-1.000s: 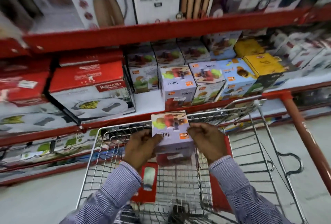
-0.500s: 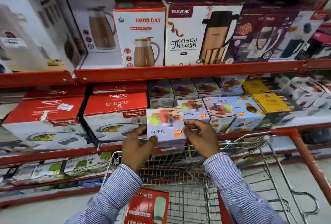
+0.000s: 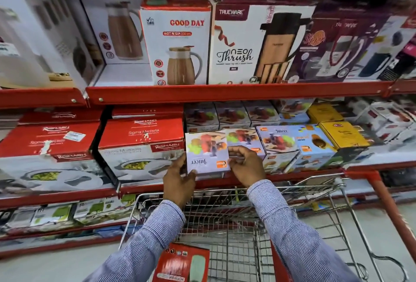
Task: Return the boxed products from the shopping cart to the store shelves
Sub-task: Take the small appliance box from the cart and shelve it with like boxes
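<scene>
Both hands, left hand (image 3: 179, 180) and right hand (image 3: 245, 165), grip a lilac juicer box (image 3: 206, 153) printed with fruit.

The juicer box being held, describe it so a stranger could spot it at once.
On the middle red shelf, right of the big red casserole box, sits a row of juicer boxes. This juicer box is the one gripped by the left hand and the right hand.

Retail shop, housewares aisle: you face red metal shelves (image 3: 225, 92) stocked with boxed goods. At 12 o'clock, flask cartons (image 3: 177, 45); at 9 o'clock, red casserole boxes (image 3: 139, 144); at 2 o'clock, juicer boxes (image 3: 279, 139). At 6 o'clock, your wire shopping cart (image 3: 236, 225).
</scene>
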{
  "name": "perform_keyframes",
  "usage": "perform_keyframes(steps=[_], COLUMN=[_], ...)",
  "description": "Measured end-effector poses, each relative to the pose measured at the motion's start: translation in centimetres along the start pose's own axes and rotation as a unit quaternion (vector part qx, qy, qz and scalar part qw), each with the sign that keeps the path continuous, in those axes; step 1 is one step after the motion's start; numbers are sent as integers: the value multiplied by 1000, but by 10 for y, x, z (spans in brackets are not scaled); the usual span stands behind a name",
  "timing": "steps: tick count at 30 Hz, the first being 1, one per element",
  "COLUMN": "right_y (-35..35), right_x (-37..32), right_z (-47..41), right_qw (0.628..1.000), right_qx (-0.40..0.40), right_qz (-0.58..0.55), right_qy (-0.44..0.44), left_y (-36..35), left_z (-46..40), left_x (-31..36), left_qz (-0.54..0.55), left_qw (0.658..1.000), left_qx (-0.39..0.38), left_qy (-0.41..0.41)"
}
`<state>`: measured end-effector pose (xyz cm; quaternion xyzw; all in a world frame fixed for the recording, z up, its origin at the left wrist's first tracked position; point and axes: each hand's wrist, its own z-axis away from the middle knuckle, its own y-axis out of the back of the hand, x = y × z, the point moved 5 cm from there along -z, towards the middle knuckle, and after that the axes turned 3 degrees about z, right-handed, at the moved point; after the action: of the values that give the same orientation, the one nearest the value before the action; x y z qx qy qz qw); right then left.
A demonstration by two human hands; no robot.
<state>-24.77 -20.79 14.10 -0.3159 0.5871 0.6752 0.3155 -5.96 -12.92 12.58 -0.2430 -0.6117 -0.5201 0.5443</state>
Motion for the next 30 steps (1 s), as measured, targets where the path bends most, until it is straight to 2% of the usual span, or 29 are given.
perform_keyframes(steps=[9, 15, 18, 24, 27, 30], right_y=[-15, -13, -13, -22, -30, -31], right_x=[-1, -6, -10, -8, 4, 19], right_z=[-20, -20, -15, 2, 11, 32], right_qw=[999, 995, 989, 973, 973, 976], right_qx=[25, 66, 83, 61, 30, 52], right_qz=[28, 69, 111, 208, 205, 174], right_qy=[-2, 27, 42, 84, 104, 119], left_y=[-8, -5, -7, -12, -11, 1], left_z=[-21, -29, -29, -27, -22, -10], left_x=[-17, -18, -17, -22, -27, -41], left_qz=[12, 35, 26, -30, -34, -22], left_qw=[999, 993, 992, 995, 998, 1000], left_qx=[37, 109, 121, 82, 34, 5], left_qy=[11, 5, -6, -45, -43, -20])
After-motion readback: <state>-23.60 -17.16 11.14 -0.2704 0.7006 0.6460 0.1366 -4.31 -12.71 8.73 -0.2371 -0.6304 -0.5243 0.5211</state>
